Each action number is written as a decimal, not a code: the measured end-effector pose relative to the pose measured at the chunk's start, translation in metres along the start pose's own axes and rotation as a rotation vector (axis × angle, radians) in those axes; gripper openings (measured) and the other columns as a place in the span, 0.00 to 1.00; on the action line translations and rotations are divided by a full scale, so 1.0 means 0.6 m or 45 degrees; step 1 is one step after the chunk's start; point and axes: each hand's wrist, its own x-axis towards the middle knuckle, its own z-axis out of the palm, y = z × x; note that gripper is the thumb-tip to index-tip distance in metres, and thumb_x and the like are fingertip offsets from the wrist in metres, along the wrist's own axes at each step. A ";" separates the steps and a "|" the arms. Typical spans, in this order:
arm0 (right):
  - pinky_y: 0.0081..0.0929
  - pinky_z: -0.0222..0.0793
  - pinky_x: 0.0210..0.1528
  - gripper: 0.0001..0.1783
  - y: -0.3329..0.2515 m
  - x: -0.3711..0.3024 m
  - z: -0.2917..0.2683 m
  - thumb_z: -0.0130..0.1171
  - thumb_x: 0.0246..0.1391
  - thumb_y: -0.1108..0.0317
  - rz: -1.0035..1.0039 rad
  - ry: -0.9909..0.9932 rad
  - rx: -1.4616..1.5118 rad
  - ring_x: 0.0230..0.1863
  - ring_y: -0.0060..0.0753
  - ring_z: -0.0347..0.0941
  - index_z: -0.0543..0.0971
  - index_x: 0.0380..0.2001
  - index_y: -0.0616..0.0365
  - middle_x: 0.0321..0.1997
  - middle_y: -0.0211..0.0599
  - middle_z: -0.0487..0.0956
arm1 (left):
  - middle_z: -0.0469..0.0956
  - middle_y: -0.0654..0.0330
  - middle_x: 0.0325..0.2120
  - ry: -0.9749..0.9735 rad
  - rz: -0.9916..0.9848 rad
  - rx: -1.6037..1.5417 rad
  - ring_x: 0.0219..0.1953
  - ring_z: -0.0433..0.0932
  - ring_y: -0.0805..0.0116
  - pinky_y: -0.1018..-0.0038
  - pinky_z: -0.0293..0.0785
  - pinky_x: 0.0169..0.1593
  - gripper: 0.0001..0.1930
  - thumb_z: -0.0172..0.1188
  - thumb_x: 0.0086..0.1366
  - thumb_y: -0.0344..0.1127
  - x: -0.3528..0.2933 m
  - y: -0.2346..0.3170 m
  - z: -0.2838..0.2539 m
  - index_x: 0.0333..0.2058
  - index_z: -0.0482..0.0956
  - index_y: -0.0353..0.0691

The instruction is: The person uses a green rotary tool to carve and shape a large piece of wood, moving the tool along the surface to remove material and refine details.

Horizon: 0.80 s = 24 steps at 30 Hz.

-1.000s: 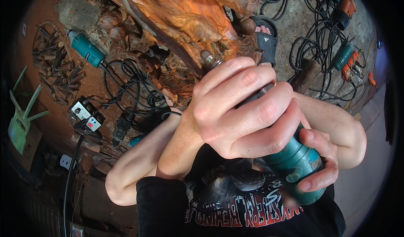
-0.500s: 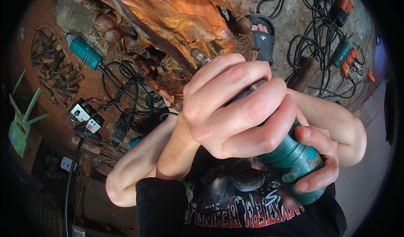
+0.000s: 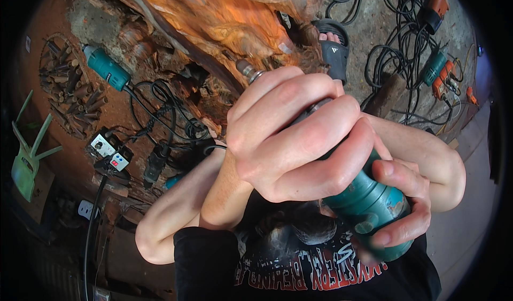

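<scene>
A teal die grinder (image 3: 368,199) is held in both my hands, slanting from lower right to upper left. My left hand (image 3: 294,135) wraps its fingers round the front part and covers much of it. Behind it, my right hand (image 3: 406,205) grips the rear of the body, thumb and fingers on its side. Past my left knuckles pokes the grinder's metal chuck (image 3: 250,72), pointing at a large orange-brown carved wood piece (image 3: 224,17). Whether the bit touches the wood, I cannot tell.
Another teal grinder (image 3: 108,68) lies at left, near a pile of short tool pieces (image 3: 72,90) and a control box (image 3: 109,151). Tangled black cables (image 3: 395,60), an orange power tool (image 3: 435,12) and a power strip (image 3: 444,82) lie right. A sandalled foot (image 3: 334,52) rests beside the wood.
My left hand and the grinder's front end have shifted slightly left and up along the wood. The right hand keeps its grip almost in place.
</scene>
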 end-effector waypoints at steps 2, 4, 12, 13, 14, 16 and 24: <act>0.40 0.90 0.23 0.29 0.004 0.011 -0.004 0.66 0.46 0.90 -0.008 -0.084 -0.025 0.23 0.56 0.85 0.78 0.51 0.52 0.40 0.71 0.81 | 0.80 0.54 0.40 0.003 -0.013 0.003 0.35 0.83 0.56 0.64 0.81 0.35 0.19 0.71 0.54 0.27 -0.001 0.000 -0.001 0.46 0.80 0.38; 0.40 0.91 0.25 0.29 0.004 0.044 -0.023 0.67 0.47 0.89 0.041 -0.287 -0.033 0.23 0.57 0.85 0.79 0.51 0.51 0.40 0.71 0.81 | 0.80 0.54 0.40 0.006 -0.023 0.011 0.35 0.83 0.56 0.63 0.81 0.35 0.19 0.71 0.54 0.27 -0.001 -0.001 -0.002 0.46 0.80 0.38; 0.43 0.93 0.34 0.27 0.014 0.028 -0.033 0.66 0.51 0.87 -0.016 -0.298 -0.069 0.25 0.60 0.85 0.79 0.52 0.47 0.45 0.70 0.82 | 0.80 0.56 0.39 0.038 -0.050 0.035 0.35 0.82 0.57 0.64 0.81 0.36 0.17 0.72 0.55 0.29 -0.003 -0.001 0.005 0.44 0.80 0.39; 0.43 0.93 0.34 0.27 0.007 0.029 -0.047 0.66 0.52 0.87 0.036 -0.369 -0.026 0.26 0.61 0.85 0.79 0.52 0.47 0.46 0.69 0.82 | 0.80 0.56 0.39 0.038 -0.047 0.043 0.35 0.82 0.57 0.64 0.81 0.36 0.17 0.72 0.55 0.29 -0.002 -0.001 0.006 0.44 0.81 0.39; 0.44 0.93 0.35 0.27 0.005 0.033 -0.054 0.66 0.52 0.87 0.063 -0.430 -0.017 0.26 0.61 0.85 0.79 0.52 0.47 0.47 0.69 0.82 | 0.80 0.56 0.39 0.021 -0.050 0.050 0.35 0.83 0.57 0.64 0.81 0.36 0.17 0.72 0.55 0.29 0.001 0.000 0.003 0.44 0.81 0.39; 0.45 0.93 0.37 0.27 0.002 0.040 -0.066 0.65 0.52 0.88 0.094 -0.543 -0.031 0.27 0.62 0.85 0.79 0.52 0.49 0.50 0.70 0.81 | 0.80 0.57 0.39 0.007 -0.071 0.062 0.35 0.83 0.57 0.64 0.81 0.36 0.17 0.72 0.55 0.29 0.003 0.001 -0.002 0.44 0.81 0.40; 0.49 0.93 0.43 0.22 0.001 0.041 -0.081 0.62 0.53 0.92 0.144 -0.606 0.063 0.35 0.65 0.86 0.77 0.50 0.63 0.53 0.77 0.77 | 0.81 0.57 0.39 0.023 -0.135 0.058 0.36 0.83 0.56 0.64 0.81 0.37 0.17 0.72 0.56 0.29 0.006 0.006 0.001 0.44 0.81 0.40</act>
